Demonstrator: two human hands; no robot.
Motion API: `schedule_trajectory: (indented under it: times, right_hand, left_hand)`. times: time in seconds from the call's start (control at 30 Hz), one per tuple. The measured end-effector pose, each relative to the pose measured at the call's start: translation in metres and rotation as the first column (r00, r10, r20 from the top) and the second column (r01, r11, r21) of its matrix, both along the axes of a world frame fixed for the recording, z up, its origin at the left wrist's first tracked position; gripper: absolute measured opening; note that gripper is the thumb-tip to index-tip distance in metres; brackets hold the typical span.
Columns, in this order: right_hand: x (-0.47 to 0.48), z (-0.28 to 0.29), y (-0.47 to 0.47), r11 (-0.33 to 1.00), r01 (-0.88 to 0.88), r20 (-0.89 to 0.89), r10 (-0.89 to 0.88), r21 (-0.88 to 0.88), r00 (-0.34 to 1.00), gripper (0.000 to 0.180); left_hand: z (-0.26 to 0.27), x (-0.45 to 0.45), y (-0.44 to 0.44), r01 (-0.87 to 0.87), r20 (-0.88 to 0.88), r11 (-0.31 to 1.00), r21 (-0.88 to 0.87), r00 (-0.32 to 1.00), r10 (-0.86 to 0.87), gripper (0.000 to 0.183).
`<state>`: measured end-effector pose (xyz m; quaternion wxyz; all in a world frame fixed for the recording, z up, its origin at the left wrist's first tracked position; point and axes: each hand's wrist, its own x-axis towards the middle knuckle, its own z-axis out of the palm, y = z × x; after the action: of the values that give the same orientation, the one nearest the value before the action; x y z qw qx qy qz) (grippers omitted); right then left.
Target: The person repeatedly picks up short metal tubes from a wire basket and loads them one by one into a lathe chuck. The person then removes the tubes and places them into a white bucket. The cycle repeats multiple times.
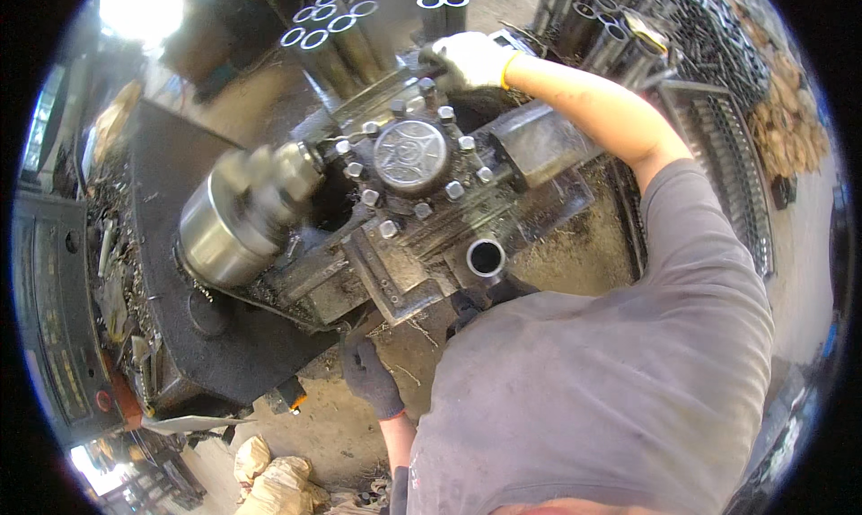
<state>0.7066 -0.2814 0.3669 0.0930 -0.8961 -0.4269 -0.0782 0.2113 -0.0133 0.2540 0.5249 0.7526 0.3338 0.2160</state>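
Note:
My right hand (471, 60), in a white glove with a yellow cuff, is closed on the dark handle (431, 65) of a lever at the far side of a lathe's tool post (411, 155). Several square-headed bolts ring that round-capped post. To its left the metal chuck (232, 212) looks blurred, as if spinning. Low at the near side of the carriage (404, 279) is my left hand (370, 377), in a dark glove with a red cuff. Its fingertips reach under the carriage edge, and what they touch is hidden. One metal tube (485, 258) stands upright near my chest.
Upright metal tubes (330, 40) stand beyond the lathe, with two more tubes (442, 16) beside them. Further tubes (599, 23) and a heap of small dark metal parts (714, 37) lie at upper right. Metal shavings (421, 330) hang near the carriage. Sacks (283, 481) lie below.

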Motion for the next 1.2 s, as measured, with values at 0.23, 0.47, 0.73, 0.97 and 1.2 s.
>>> schedule_trajectory:
  times: [0.23, 0.47, 0.73, 0.97, 1.2]
  right_hand:
    - [-0.055, 0.065, -0.052, 0.978, 0.094, -0.242, -0.046, 0.188, 0.969, 0.050]
    - [-0.156, 0.136, -0.071, 0.964, -0.248, -0.601, 0.255, 0.096, 0.757, 0.055]
    - [-0.192, 0.140, 0.005, 0.971, -0.218, -0.400, 0.238, 0.097, 0.885, 0.054]
    - [-0.051, 0.141, 0.092, 0.978, -0.125, 0.037, 0.133, -0.168, 0.990, 0.039]
    - [0.001, 0.042, 0.125, 0.864, -0.295, -0.224, 0.218, -0.408, 0.950, 0.046]
  left_hand:
    - [0.099, 0.138, -0.099, 0.818, -0.373, 0.557, 0.142, 0.566, -0.736, 0.066]
    - [0.117, 0.167, -0.106, 0.781, 0.113, 0.605, 0.154, 0.594, -0.796, 0.066]
    - [0.185, 0.167, -0.073, 0.649, 0.703, 0.761, 0.001, 0.540, -0.462, 0.049]
    - [0.097, 0.104, -0.018, 0.313, 0.244, 0.938, -0.147, 0.931, -0.273, 0.030]
    - [-0.049, -0.021, 0.045, -0.325, 0.032, 0.832, -0.450, 0.925, 0.378, 0.028]
